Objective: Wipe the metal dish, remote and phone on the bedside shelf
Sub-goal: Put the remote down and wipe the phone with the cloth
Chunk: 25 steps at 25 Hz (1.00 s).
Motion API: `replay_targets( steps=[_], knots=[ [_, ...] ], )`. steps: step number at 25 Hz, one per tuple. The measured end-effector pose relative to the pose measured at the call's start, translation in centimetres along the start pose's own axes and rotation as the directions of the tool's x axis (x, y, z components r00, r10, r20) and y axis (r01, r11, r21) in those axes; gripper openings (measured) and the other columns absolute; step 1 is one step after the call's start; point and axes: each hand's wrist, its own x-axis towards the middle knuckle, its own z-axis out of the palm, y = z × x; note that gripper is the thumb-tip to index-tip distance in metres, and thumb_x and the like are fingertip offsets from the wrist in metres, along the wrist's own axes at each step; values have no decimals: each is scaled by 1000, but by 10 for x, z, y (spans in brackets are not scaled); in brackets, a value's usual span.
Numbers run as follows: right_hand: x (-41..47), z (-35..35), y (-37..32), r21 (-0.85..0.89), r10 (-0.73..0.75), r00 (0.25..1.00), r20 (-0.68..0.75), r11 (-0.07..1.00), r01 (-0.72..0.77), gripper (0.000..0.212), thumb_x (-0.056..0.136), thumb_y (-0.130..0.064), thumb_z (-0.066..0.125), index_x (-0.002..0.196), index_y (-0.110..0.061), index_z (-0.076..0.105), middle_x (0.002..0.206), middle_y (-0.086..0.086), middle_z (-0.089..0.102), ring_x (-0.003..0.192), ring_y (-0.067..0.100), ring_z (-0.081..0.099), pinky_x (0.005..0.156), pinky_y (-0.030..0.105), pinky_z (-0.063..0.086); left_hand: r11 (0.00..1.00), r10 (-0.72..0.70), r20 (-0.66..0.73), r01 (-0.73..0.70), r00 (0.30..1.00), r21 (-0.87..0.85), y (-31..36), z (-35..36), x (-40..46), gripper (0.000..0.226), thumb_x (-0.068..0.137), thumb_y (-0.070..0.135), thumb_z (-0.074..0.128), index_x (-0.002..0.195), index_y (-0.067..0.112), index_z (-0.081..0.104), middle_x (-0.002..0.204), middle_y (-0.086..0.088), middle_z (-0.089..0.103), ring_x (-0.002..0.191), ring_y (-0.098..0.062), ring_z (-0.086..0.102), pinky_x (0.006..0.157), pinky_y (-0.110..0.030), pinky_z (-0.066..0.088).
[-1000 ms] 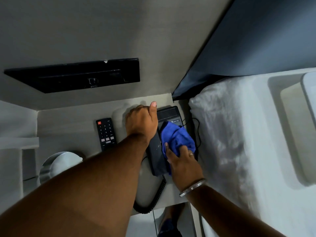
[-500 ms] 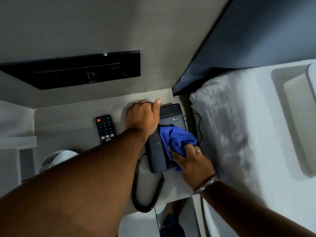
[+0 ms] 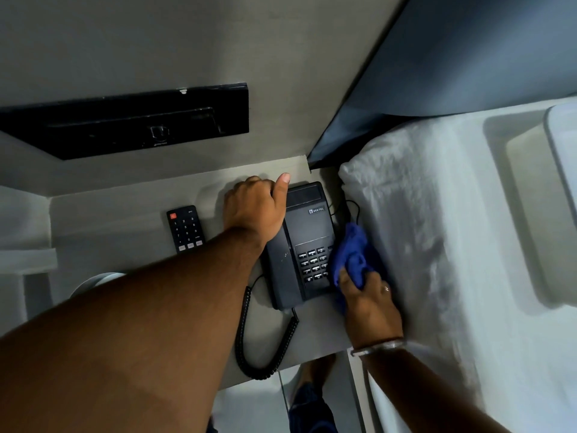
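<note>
While the bed (image 3: 437, 245) flanks the shelf (image 3: 125, 214), the phone (image 3: 299, 245) sits stiff, light, likely to slide; left hand (image 3: 254, 210) curls on its handset end, right hand (image 3: 371, 301) bunches a soft cloth (image 3: 352, 254).

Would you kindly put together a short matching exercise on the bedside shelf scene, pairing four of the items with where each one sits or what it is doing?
Things:
1. remote
2. blue cloth
3. left hand
4. coiled cord

Places or states:
A. bunched in the right hand at the phone's right edge
B. hangs in a loop over the shelf's front edge
C. lies flat, left of the phone, untouched
D. rests on the handset's top end, thumb up

Pairs: 1-C, 2-A, 3-D, 4-B
</note>
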Motion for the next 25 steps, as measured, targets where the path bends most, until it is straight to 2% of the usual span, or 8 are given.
replay_targets(
  steps=[2,6,11,14,16,18,22,25],
  knots=[
    [-6,4,-6,-12,11,1000,1,1000,-11,67,55,-3,74,118,-19,62,96,25,56,72,43,59,48,45,57,1000,-9,-8,9,1000,7,0,1,1,59,100,52,25,55,19,45,66,-8,55,61,-26,46,61,-34,33],
    [-18,12,-26,-88,-224,971,85,969,231,81,51,-11,75,128,-25,54,94,18,60,72,35,61,53,42,58,1000,-23,-4,23,1000,-9,-2,3,0,64,97,58,24,54,18,49,63,-7,55,59,-27,50,58,-34,36],
    [2,-7,2,-105,-122,992,30,987,124,71,53,-5,76,120,-21,58,92,24,56,70,40,56,46,40,53,998,-25,8,26,1000,-51,-2,1,0,64,96,60,31,54,18,54,57,-4,53,56,-27,53,56,-34,43],
    [48,-25,-21,-127,-118,992,49,984,123,75,73,-12,58,140,-31,32,111,22,47,92,40,51,60,42,53,998,-19,6,19,1000,-52,-2,1,-1,65,96,62,27,54,18,52,56,-4,52,55,-26,53,55,-35,46],
    [82,-34,-30,-100,-127,992,12,987,127,72,80,-16,48,144,-34,20,121,20,40,104,40,46,70,44,53,999,-20,2,20,1000,-39,-2,2,-1,66,94,63,23,55,18,52,58,-4,53,56,-25,52,55,-34,43],
    [84,-36,-29,-75,-100,994,31,992,102,70,82,-15,46,144,-34,19,123,20,38,107,40,44,74,44,53,999,-33,-14,32,999,-17,-1,4,-1,67,94,63,21,55,17,51,59,-4,52,56,-25,50,55,-33,36],
    [7,-16,0,-46,-138,957,256,987,155,70,82,-13,49,140,-37,16,129,18,34,109,35,43,80,41,51,997,-66,-38,67,997,31,1,4,0,71,92,62,12,57,16,53,62,-4,47,60,-27,44,58,-34,31],
    [21,-19,2,-57,-161,979,128,984,169,70,78,-14,52,138,-38,25,122,18,40,100,36,47,74,42,52,998,-62,-47,63,997,10,1,4,-1,70,93,62,14,57,17,54,60,-3,46,58,-26,45,56,-33,31]
  ],
)
